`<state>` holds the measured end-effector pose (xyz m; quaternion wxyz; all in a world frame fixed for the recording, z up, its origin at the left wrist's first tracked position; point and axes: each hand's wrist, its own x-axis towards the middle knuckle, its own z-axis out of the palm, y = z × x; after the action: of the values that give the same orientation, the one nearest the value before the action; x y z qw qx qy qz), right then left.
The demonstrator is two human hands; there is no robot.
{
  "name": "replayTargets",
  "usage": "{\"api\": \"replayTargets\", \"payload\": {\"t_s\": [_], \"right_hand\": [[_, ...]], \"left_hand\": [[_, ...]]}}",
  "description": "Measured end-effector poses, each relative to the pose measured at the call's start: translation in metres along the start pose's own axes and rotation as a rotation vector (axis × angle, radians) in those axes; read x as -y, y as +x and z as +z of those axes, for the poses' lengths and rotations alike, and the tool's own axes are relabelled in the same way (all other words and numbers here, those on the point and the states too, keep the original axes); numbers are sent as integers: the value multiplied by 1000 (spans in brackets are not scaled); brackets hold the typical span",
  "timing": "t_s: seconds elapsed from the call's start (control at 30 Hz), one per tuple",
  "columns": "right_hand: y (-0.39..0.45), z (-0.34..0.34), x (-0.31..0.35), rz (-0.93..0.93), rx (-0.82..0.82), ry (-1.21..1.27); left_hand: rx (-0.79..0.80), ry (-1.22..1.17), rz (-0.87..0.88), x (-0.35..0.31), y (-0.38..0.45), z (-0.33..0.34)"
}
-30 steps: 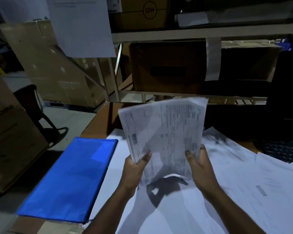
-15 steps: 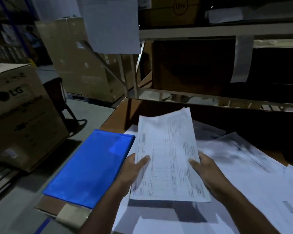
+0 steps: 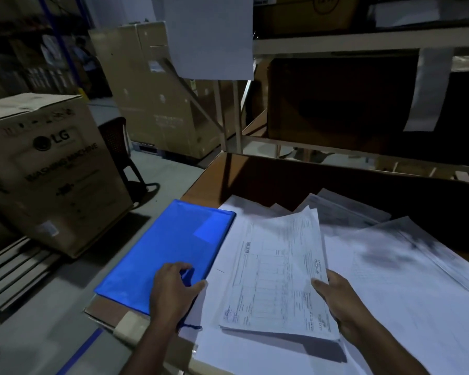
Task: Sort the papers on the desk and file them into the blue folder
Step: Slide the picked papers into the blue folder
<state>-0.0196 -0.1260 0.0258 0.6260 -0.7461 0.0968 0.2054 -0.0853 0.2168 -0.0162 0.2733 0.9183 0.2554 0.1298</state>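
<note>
Fingers of the left hand curled over the near right edge of the blue folder, thumb against that edge; they appear to pinch the cover, though whether it has lifted cannot be told. Right hand grips the sorted stack at its right margin, thumb on top, the other fingers hidden beneath; stack held slightly raised, casting a shadow on the loose sheets below. Folder lies closed, flat, at the left corner of the desk, its left edge close to the desk edge and its near end short of the desk's front corner. Step in hand, by judgement: opening the folder to receive the stack. Next move calls for swinging the cover leftward, then sliding the stack in from the right, aligned to the spine side. Room: open air left of the desk above the floor, with a cardboard box standing well apart, so the cover should swing freely. Risk: folder near the corner could shift off when lifted. More loose sheets cover the desk to the right, unfiled.
</note>
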Motion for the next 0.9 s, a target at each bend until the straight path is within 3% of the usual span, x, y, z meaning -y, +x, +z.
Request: {"api": "replayTargets", "payload": {"t_s": [0.4,0.57,0.83,0.9], "right_hand": [[-1,-1,6,113,40,46],[0,0,6,109,35,-18],[-10,-1,12,49,-16,-62],[-12,-3,14,39,-16,-62]], "left_hand": [[-102,63,8,-20,-7,2],[-91,-56,-65,-10,2,1],[-28,-523,-216,-1,12,-13],[-61,-448,-170,2,13,-15]]}}
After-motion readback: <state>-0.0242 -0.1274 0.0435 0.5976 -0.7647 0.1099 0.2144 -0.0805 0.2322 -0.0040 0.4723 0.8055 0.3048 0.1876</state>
